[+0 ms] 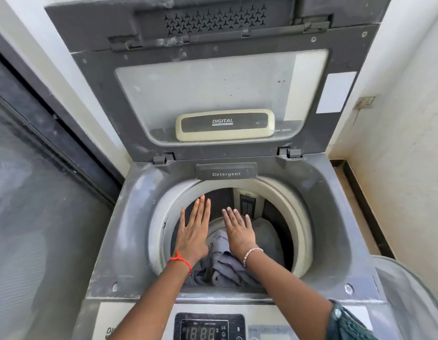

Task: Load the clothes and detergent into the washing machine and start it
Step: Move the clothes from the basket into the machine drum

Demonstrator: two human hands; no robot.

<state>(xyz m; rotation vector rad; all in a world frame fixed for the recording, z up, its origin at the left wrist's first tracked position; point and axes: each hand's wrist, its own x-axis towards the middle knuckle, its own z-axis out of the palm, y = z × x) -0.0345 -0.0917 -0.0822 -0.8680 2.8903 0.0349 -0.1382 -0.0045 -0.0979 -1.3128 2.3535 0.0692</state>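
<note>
A grey top-loading washing machine point(335, 217) stands open, its lid point(200, 94) raised against the wall. Grey clothes point(227, 268) lie in the drum point(296, 217). My left hand point(192, 231), with a red thread at the wrist, hovers flat over the drum's left side with straight fingers. My right hand point(237, 229), wearing a bead bracelet, is held flat over the clothes, fingers spread. Neither hand holds anything. A drawer labelled Detergent point(226, 173) sits shut at the back of the opening. The lit display point(203, 332) shows digits at the front.
A dark-framed glass door point(36, 192) runs along the left. A white wall point(404, 143) stands to the right, with a narrow strip of floor beside the machine. A pale round container rim point(414, 290) shows at the lower right.
</note>
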